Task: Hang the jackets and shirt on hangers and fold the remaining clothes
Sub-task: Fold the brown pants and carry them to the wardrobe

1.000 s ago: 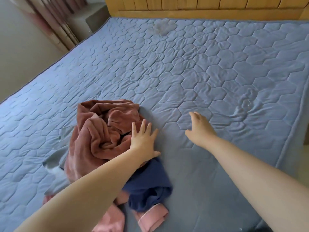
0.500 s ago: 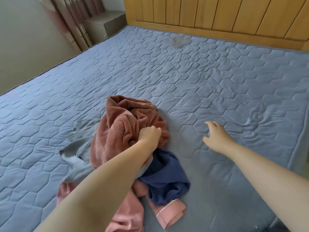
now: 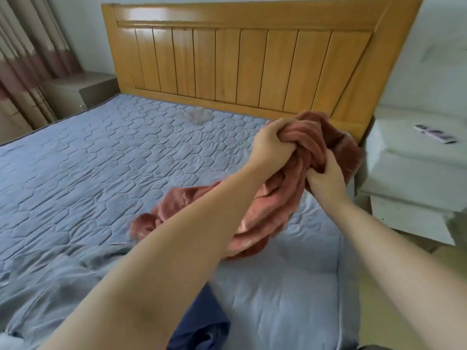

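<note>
A bunched rust-pink fleece garment [image 3: 265, 218] hangs in the air over the right side of the bed. My left hand [image 3: 271, 145] grips its upper folds in a fist. Just below and to the right, my right hand [image 3: 326, 178] grips the same garment. Its lower part trails down behind my left forearm toward the mattress. A dark blue garment [image 3: 199, 332] lies crumpled on the bed at the bottom, partly hidden by my left arm. A light grey-blue garment [image 3: 50, 281] lies spread at the lower left.
The blue quilted mattress [image 3: 101, 160] fills the left and middle. A wooden headboard [image 3: 240, 64] stands behind it. A white nightstand [image 3: 414, 173] with a remote on it is at the right. Another nightstand [image 3: 80, 89] and curtains [image 3: 22, 72] are at the far left.
My left hand lifted the rust-pink garment off the pile, up and to the right. My right hand left the mattress and took hold of it too. The view tilted up toward the headboard.
</note>
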`<action>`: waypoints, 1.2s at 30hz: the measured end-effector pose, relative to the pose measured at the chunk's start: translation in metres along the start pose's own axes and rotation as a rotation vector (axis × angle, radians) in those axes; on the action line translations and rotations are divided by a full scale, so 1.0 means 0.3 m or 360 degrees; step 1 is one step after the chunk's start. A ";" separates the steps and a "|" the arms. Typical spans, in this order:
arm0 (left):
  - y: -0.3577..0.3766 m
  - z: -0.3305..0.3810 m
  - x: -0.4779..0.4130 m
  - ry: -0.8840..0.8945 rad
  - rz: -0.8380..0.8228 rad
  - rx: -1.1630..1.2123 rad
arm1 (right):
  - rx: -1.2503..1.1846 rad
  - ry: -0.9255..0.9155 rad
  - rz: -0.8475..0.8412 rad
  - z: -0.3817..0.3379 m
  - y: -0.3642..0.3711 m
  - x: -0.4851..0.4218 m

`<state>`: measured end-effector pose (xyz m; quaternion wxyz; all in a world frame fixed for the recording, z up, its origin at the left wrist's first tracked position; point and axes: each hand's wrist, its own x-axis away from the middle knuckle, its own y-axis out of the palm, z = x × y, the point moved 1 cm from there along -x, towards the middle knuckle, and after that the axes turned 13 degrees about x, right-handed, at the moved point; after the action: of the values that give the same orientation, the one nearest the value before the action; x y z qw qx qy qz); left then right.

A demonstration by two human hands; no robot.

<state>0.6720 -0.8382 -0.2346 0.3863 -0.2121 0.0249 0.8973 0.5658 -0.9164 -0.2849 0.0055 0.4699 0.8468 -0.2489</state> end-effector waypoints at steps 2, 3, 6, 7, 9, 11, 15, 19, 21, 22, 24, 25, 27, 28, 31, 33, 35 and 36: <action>0.024 -0.026 -0.047 -0.0187 -0.0333 0.0040 | 0.0378 0.0061 -0.0020 0.031 -0.089 -0.033; 0.027 -0.069 -0.044 -0.0316 -0.0515 -0.0052 | 0.0538 0.0144 -0.0118 0.069 -0.117 -0.035; 0.003 -0.273 0.055 -0.0657 -0.0828 -0.0677 | 0.0810 0.0456 -0.0504 0.224 -0.150 0.033; -0.019 -0.348 0.103 -0.0733 -0.0864 -0.0944 | 0.0859 0.0513 -0.0562 0.274 -0.149 0.063; -0.072 -0.469 0.197 -0.0911 -0.0918 -0.1342 | 0.0908 0.0569 -0.0616 0.329 -0.133 0.121; -0.111 -0.546 0.277 -0.1080 -0.0989 -0.1503 | 0.0847 0.0569 -0.0678 0.350 -0.098 0.164; -0.112 -0.610 0.375 -0.1126 -0.1035 -0.1573 | 0.0727 0.0430 -0.0733 0.380 0.008 0.209; -0.022 -0.636 0.386 -0.1004 -0.1014 -0.1640 | 0.0851 0.0352 -0.0787 0.493 0.049 0.209; 0.008 -0.649 0.383 -0.1007 -0.0989 -0.1810 | 0.0955 0.0267 -0.0769 0.505 0.039 0.231; 0.000 -0.665 0.383 -0.1033 -0.0961 -0.1896 | 0.1004 0.0217 -0.0791 0.513 0.035 0.240; -0.075 -0.716 0.403 -0.1172 -0.0923 -0.1996 | 0.1155 0.0125 -0.0851 0.548 0.028 0.252; -0.133 -0.749 0.422 -0.1265 -0.0917 -0.1993 | 0.1278 0.0026 -0.0860 0.563 0.032 0.261; -0.239 -0.802 0.467 -0.1344 -0.0916 -0.1903 | 0.1483 -0.0298 -0.0819 0.578 0.059 0.281; -0.265 -0.816 0.485 -0.1271 -0.0916 -0.1867 | 0.1567 -0.0421 -0.0820 0.580 0.081 0.291; -0.248 -0.823 0.512 -0.0862 -0.0821 -0.1920 | 0.1688 -0.0425 -0.0876 0.588 0.144 0.323; -0.203 -0.797 0.512 -0.0786 -0.0723 -0.1747 | 0.1724 -0.0379 -0.0897 0.584 0.164 0.339; -0.151 -0.758 0.501 -0.0788 -0.0711 -0.1334 | 0.1778 -0.0430 -0.0914 0.583 0.173 0.341; -0.118 -0.730 0.493 -0.0799 -0.0741 -0.1077 | 0.1782 -0.0436 -0.0915 0.582 0.174 0.334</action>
<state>0.6857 -0.7582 -0.4884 0.4803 -0.1026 -0.4107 0.7682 0.5122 -0.8888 -0.4838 -0.1996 0.1199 0.6725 -0.7025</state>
